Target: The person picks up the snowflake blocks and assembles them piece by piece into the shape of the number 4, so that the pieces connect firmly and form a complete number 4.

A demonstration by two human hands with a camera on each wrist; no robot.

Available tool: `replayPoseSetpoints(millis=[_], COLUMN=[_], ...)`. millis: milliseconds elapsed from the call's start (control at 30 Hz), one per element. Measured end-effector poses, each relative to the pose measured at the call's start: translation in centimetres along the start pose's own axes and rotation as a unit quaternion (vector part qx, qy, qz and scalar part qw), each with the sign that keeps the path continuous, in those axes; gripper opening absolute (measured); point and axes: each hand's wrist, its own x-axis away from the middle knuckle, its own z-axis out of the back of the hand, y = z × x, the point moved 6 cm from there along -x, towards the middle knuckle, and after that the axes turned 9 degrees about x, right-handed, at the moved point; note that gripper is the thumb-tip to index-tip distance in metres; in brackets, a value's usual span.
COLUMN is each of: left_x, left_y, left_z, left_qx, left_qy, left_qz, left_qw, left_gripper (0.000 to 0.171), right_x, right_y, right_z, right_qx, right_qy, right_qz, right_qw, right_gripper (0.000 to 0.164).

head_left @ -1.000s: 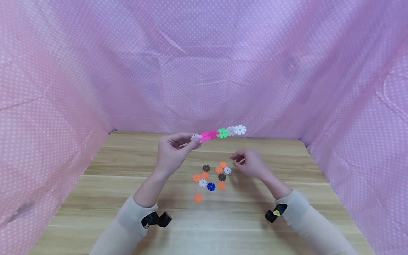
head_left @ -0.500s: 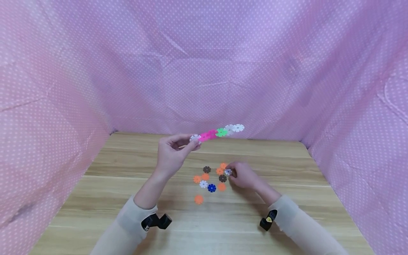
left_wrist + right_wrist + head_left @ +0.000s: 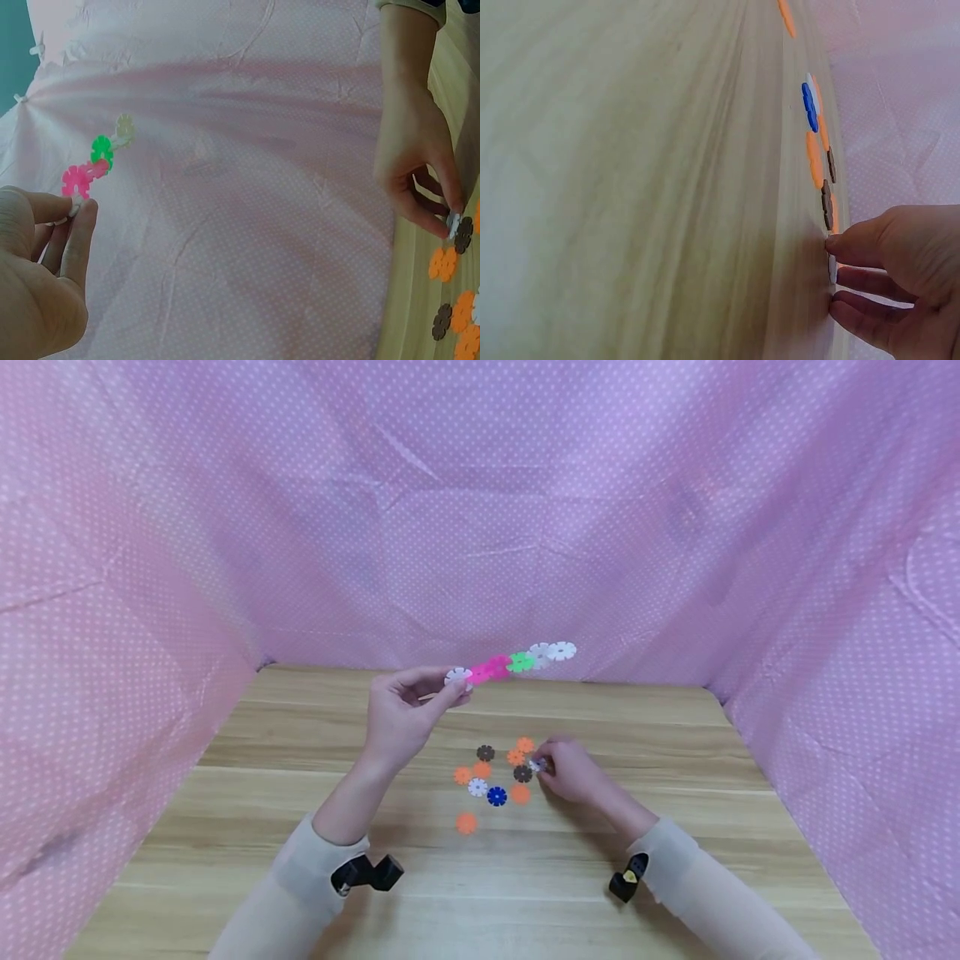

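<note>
My left hand (image 3: pixel 401 714) pinches the white end disc (image 3: pixel 457 677) of a chain of notched snowflake discs, raised above the table. From that end the chain runs through pink discs (image 3: pixel 489 669), a green disc (image 3: pixel 521 662) and white discs (image 3: pixel 561 651), up to the right. Down at the table my right hand (image 3: pixel 573 770) has its thumb and fingertips on the edges of a loose white disc (image 3: pixel 453 225), which fingers partly hide in the head view. A brown disc (image 3: pixel 522 773) lies just left of those fingertips.
Several orange discs (image 3: pixel 467 823), another brown disc (image 3: pixel 485 752), a white disc (image 3: pixel 477 787) and a blue disc (image 3: pixel 497 796) lie flat on the wooden table (image 3: pixel 300 793). Pink dotted cloth (image 3: pixel 480 527) encloses the back and sides.
My right hand has come left and down to the loose white disc, and its fingers have closed on it. The left hand has stayed nearly still with the chain.
</note>
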Motion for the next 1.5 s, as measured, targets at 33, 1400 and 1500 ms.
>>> replayPoseSetpoints(millis=[33,1400,1500], left_x=[0.0,-0.3,-0.3], left_y=[0.0,-0.2,-0.2], left_z=[0.0,0.3,0.3], left_qx=[0.001,0.007,0.008], left_qy=[0.000,-0.004,-0.005], left_qz=[0.000,0.004,0.004], left_qw=[1.0000,1.0000,0.9999], left_gripper=[0.019,0.018,0.018], right_x=[0.0,-0.3,-0.3], right_y=[0.0,1.6,1.4], right_z=[0.0,10.0,10.5], right_qx=[-0.001,-0.107,-0.109], right_qy=[0.001,0.124,0.132], right_qz=[-0.002,-0.030,-0.024], right_qw=[1.000,0.986,0.985], right_gripper=[0.017,0.015,0.015])
